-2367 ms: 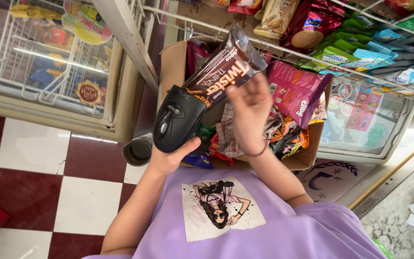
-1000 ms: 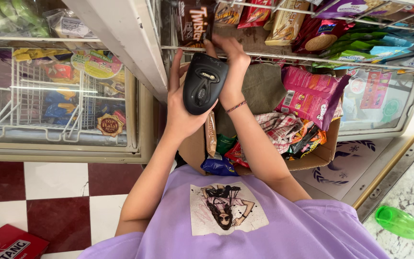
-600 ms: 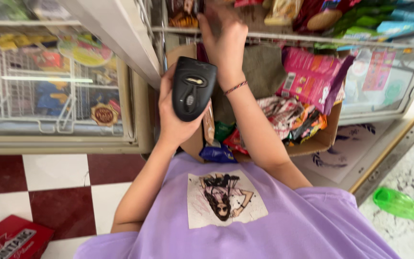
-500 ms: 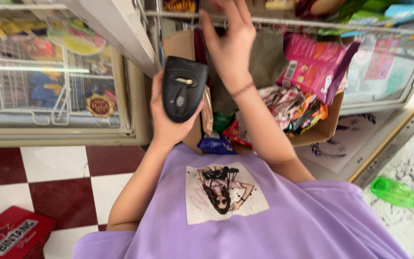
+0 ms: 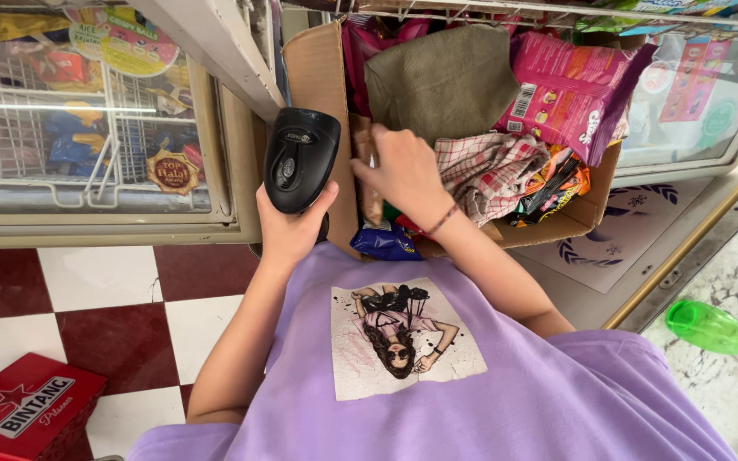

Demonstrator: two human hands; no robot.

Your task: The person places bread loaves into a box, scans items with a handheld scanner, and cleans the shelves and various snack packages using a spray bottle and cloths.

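Evidently the right hand [image 5: 399,166] has come down from the wire shelf overhead, where a moment ago it was reaching up at twelve o'clock among the hanging packets, and now sits low inside the cardboard box [image 5: 318,77]. Its fingers are closed narrowly on a slim brown wrapped packet [image 5: 367,171] standing upright against the box's left wall; whether the grip is full or only a pinch cannot be told, since the palm covers it. The left hand [image 5: 288,226] is unchanged in its duty: it is wrapped around the handle of a black handheld scanner [image 5: 299,158], head pointing up toward twelve o'clock, just beside the box's outer wall at nine o'clock from the right hand. Inside the box, a pink snack bag [image 5: 570,107] lies at two o'clock from the right hand, a checked cloth [image 5: 489,171] at three o'clock, an olive cloth [image 5: 442,81] at one o'clock. A red carton [image 5: 23,405] rests on the tiled floor at eight o'clock; a green bottle [image 5: 711,329] lies at four o'clock. Judged from this, shelf work has paused and another item is being drawn from the box, near the scanner.
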